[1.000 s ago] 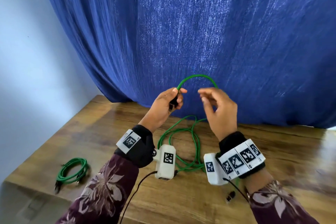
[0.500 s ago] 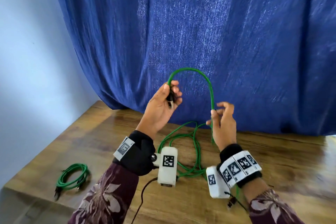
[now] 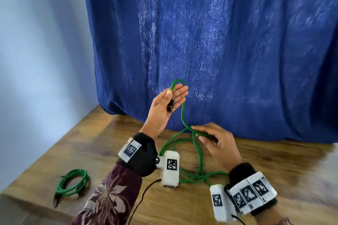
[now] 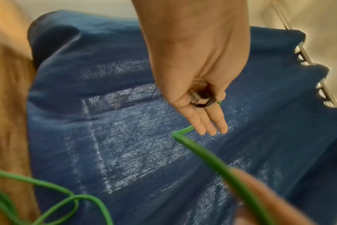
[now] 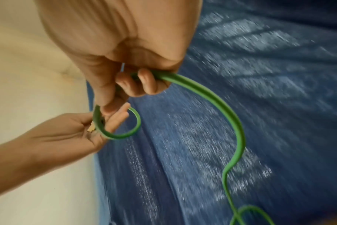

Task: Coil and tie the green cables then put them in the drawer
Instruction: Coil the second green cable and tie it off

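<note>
A long loose green cable (image 3: 182,111) runs from my raised left hand (image 3: 173,97) down to a tangle on the wooden table (image 3: 274,160). The left fingers are straight, and the thumb pins the cable's black plug (image 3: 170,108) against them; the left wrist view shows the plug (image 4: 201,100) there too. The cable arches over those fingertips in a narrow loop. Lower and to the right, my right hand (image 3: 210,139) pinches the cable just above the table, with its fingers (image 5: 144,82) curled round the cable (image 5: 212,99). A second green cable (image 3: 72,184) lies coiled at the table's front left.
A blue curtain (image 3: 219,42) hangs right behind the table's far edge. A pale wall stands to the left. The table's front edge runs just below the coiled cable. No drawer is in view.
My left hand's fingers have straightened, with the thumb still on the plug. My right hand has slid down along the cable toward the table, and the wide arch has narrowed to a tight loop.
</note>
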`<state>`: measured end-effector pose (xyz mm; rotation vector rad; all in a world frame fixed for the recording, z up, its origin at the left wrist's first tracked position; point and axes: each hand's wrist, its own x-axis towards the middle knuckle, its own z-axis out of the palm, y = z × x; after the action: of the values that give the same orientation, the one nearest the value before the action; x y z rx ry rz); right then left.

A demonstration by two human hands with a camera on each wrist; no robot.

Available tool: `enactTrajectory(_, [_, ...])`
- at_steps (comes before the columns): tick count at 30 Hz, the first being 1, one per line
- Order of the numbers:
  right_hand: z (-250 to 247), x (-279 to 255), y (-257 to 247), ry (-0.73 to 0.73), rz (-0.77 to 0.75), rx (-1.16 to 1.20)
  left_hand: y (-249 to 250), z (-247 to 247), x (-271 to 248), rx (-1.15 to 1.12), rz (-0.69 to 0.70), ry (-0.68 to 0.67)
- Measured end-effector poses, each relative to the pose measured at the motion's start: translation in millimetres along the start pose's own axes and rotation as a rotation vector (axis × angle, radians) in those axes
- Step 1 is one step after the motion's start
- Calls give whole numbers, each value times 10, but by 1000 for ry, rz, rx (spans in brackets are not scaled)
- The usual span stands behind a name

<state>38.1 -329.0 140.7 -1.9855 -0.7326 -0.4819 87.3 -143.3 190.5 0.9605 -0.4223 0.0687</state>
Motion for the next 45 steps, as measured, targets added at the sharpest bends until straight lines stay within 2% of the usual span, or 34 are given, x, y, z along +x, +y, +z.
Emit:
enactTrajectory(5, [-182,173,-216,-71,-107,-63,-80,-43,-59,272,-77,-67])
enactTrajectory(11, [-300,392,-410,72,-96,10,-78,30,-141,356,-199,-171])
enactTrajectory(15, [-353,522,-424,213,-96,-43,-2,163,-215,342,-310,-267])
enactTrajectory(18, [-376,593,-357,277,-62,-87,15,242,-226,353,-332,-275])
enactTrajectory(25, [-279,547,-133,274,-11,-100,19,316,-188,46,-471,-185])
enactTrajectory(29, [-230,471,-104,246,-26,-70,2,295,-211,19,-472,-228])
enactTrajectory(34, [-210,484,-106,205,88,112,29,283,-222,-302,-515,-320])
enactTrajectory(37, [-139,433,-37,229,155,183,33,277,-205,-474,-473,-339])
enactTrajectory(42, [125,238,12,357,151,-26,72,214,-143,-666,-341,-203])
enactTrajectory(45, [278,49,-51,444,214,111,159,178,-94,-690,-295,-136])
